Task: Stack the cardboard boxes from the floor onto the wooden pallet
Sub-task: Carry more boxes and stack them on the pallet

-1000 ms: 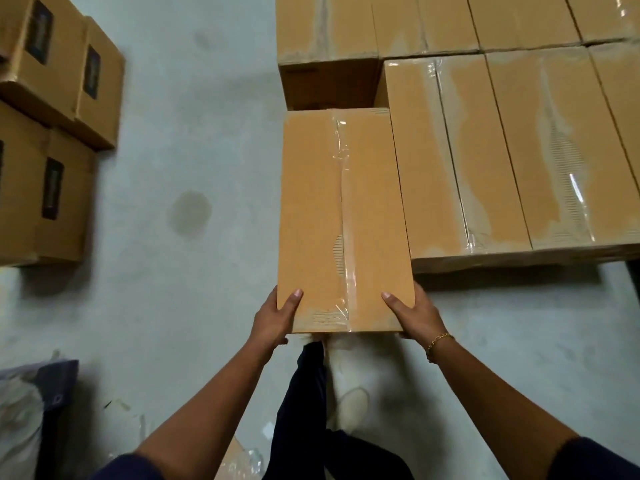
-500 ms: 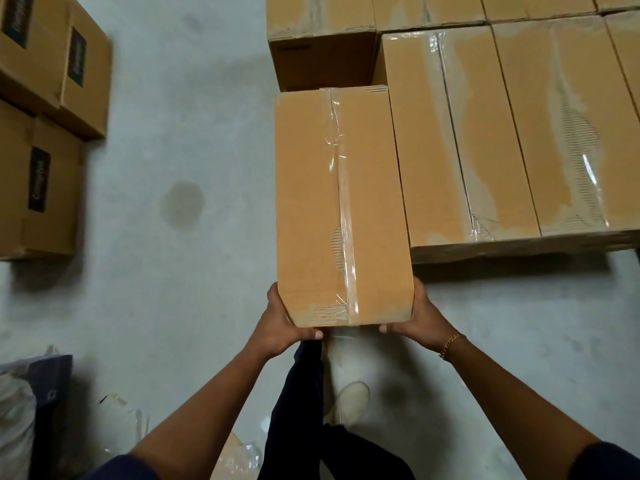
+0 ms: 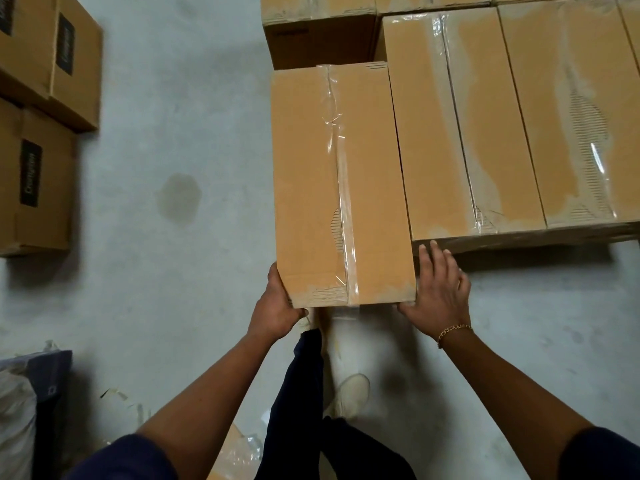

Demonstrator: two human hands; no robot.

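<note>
The left hand (image 3: 277, 306) grips the near left corner of the taped cardboard box (image 3: 339, 181), thumb up its side. The right hand (image 3: 440, 289) lies wide at the box's near right corner, fingers straight and spread, thumb at the lower edge, a gold bracelet (image 3: 452, 331) on the wrist. The box sits just left of the stacked boxes (image 3: 485, 126), touching them. Well left of it, labelled boxes (image 3: 41, 174) stand on the concrete floor (image 3: 180, 271).

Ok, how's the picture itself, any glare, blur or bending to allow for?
Head view: glare streaks on the clear tape of the held box and across the stacked boxes; floor boxes at left are motion-blurred, labels smeared; wide-angle lens bows edges near the borders; soft shadow under the stack.
</note>
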